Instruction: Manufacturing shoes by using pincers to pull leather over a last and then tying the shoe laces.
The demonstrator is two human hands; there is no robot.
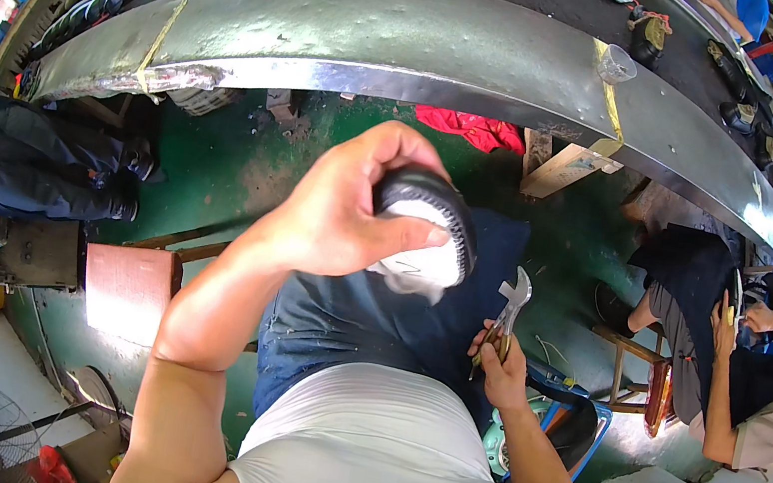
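My left hand (337,203) is raised over my lap, its fingers and thumb wrapped round a black shoe (471,230). The shoe's underside faces me and shows a white bottom inside a pleated black edge. Something white and loose hangs at its near end, too blurred to make out. Lower and to the right, my right hand (504,373) grips lasting pincers (511,307) by the handles, with the curved metal head pointing up and away. The pincers are apart from the shoe.
A metal-edged bench (379,33) curves across ahead, with a clear cup (617,64) and several shoes on it. A red cloth (470,129) lies beneath. One person sits at the right handling a shoe; another stands at the left near a pinkish stool (133,277).
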